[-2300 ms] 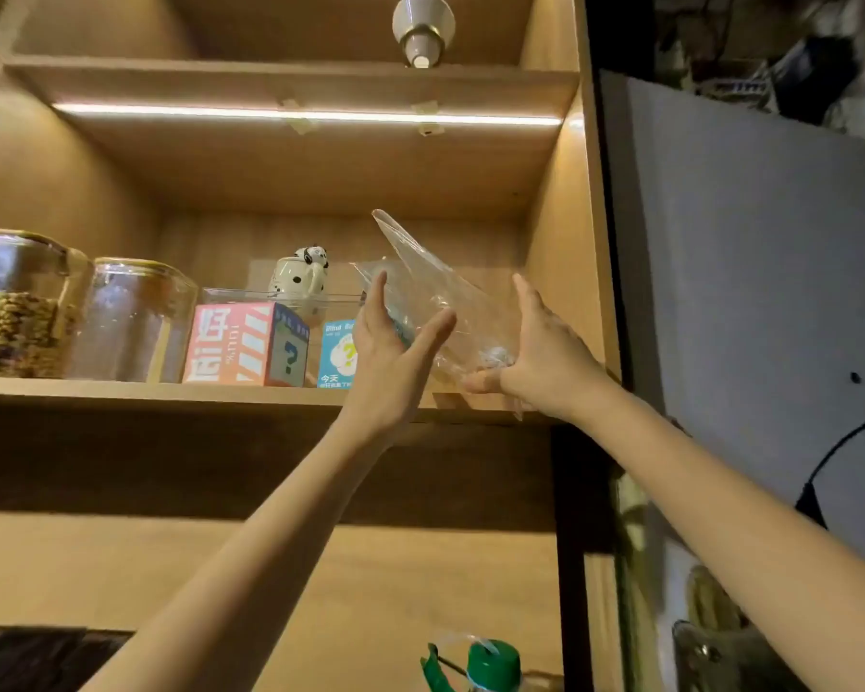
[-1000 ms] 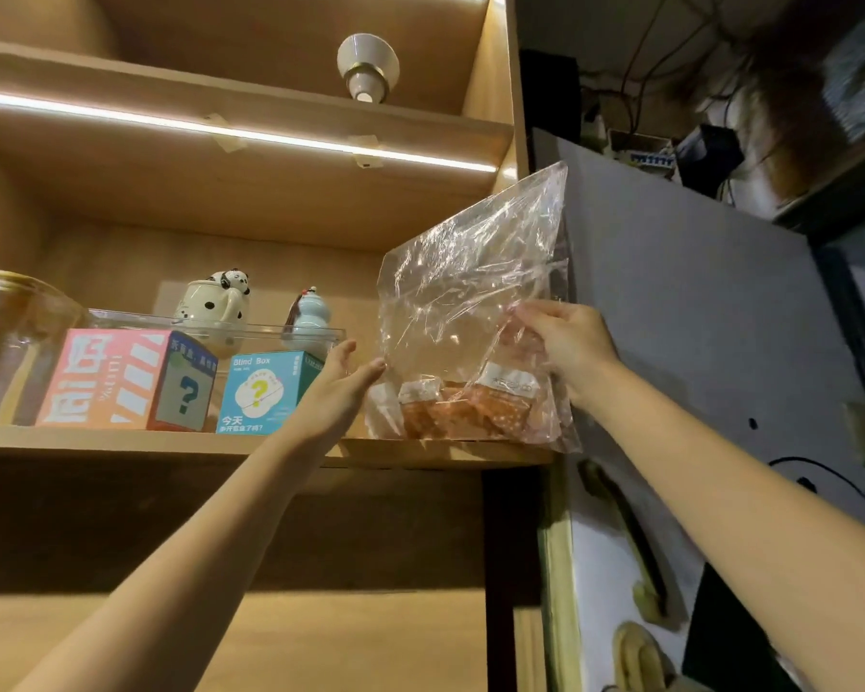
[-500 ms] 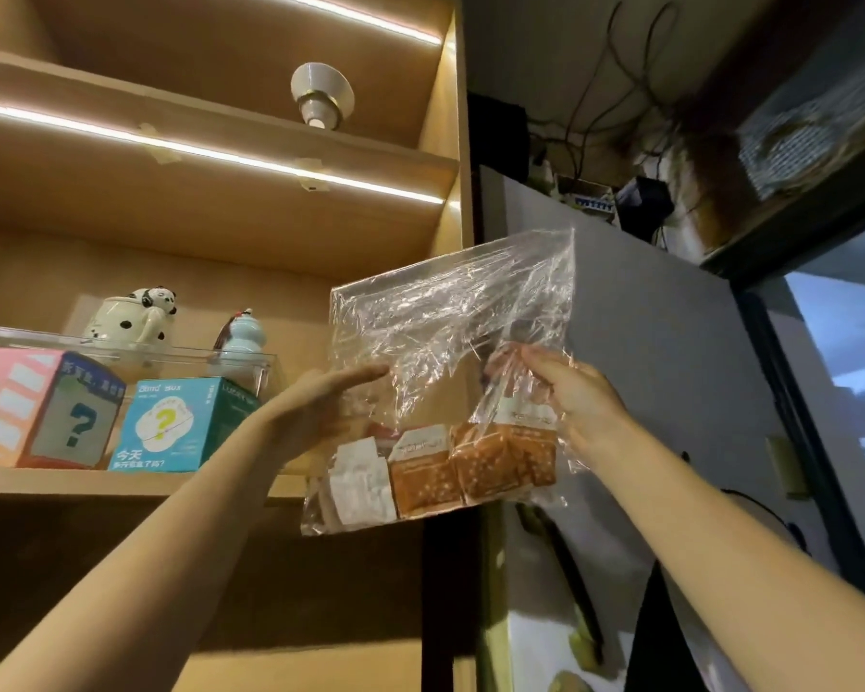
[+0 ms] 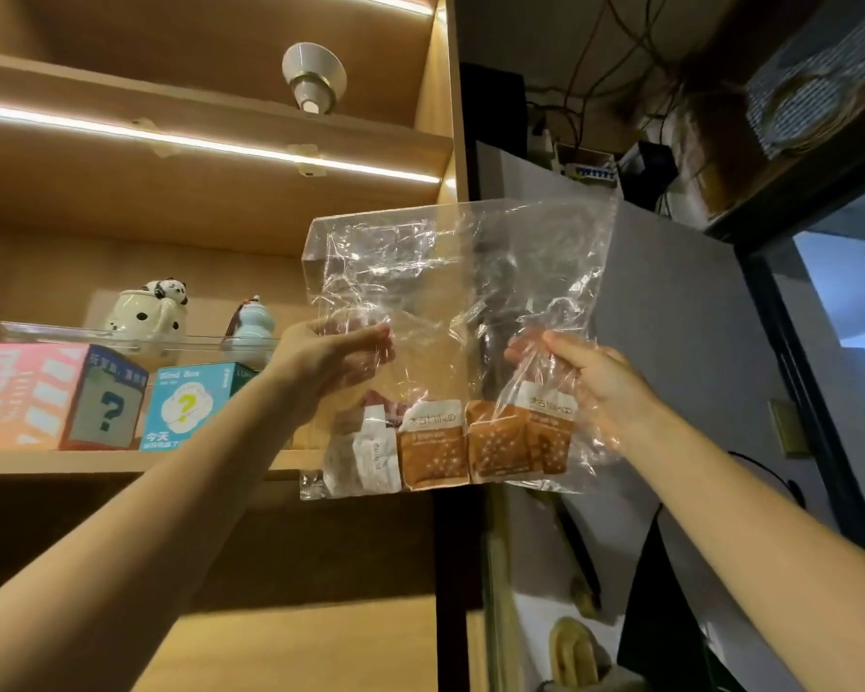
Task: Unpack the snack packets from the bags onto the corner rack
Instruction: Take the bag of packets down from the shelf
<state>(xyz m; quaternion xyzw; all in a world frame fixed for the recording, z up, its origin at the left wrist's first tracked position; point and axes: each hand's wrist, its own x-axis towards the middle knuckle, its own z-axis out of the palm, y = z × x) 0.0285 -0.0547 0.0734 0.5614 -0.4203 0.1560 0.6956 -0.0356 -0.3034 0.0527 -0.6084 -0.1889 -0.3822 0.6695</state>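
Observation:
I hold a clear plastic bag (image 4: pixel 450 272) up in the air in front of the right end of the wooden shelf (image 4: pixel 121 462). My left hand (image 4: pixel 330 362) pinches its left side and my right hand (image 4: pixel 585 387) grips its right side. At the bottom of the bag lie several snack packets: orange-brown ones (image 4: pixel 470 442) with white tops and a white one (image 4: pixel 365 457) at the left. The bag's upper part is empty and crinkled.
On the shelf stand a pink box (image 4: pixel 46 397) and a teal box (image 4: pixel 191 407), with a panda mug (image 4: pixel 146 312) and a small figurine (image 4: pixel 251 317) behind them. A grey panel (image 4: pixel 695 342) rises to the right of the shelf's side wall. A lit strip (image 4: pixel 196 142) runs above.
The bag has been lifted off the shelf and drawn out to the right, in front of the shelf's edge. Both hands now hold it spread between them.

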